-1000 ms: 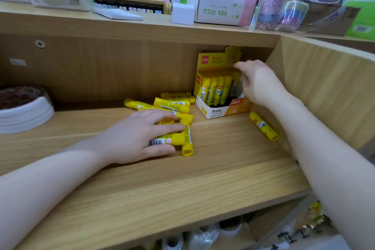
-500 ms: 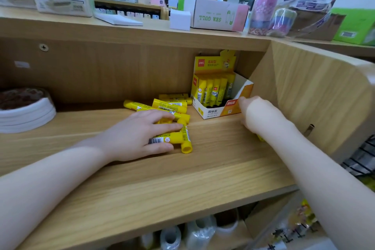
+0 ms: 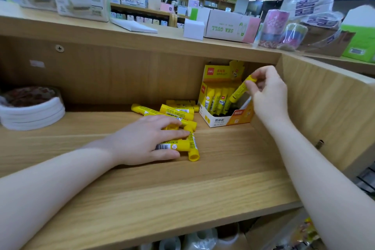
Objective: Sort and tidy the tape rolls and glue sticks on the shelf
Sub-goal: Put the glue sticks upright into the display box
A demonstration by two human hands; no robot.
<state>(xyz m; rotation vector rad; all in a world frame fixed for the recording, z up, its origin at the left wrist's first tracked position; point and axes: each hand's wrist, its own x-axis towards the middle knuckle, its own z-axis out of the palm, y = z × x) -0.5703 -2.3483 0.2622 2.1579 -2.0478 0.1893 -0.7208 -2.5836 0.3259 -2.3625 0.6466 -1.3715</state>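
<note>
Wooden shelf (image 3: 203, 184), left hand (image 3: 146, 140) resting on loose glue sticks (image 3: 178, 110), right hand (image 3: 267, 95) pinching tilted glue stick (image 3: 239, 90) over display box (image 3: 225, 119).

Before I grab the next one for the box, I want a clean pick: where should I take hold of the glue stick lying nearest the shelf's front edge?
Take that glue stick around its free capped end, coming from the right and above. It lies flat, its cap pointing toward the front edge, and the left hand and another stick crowd its far end.
</note>
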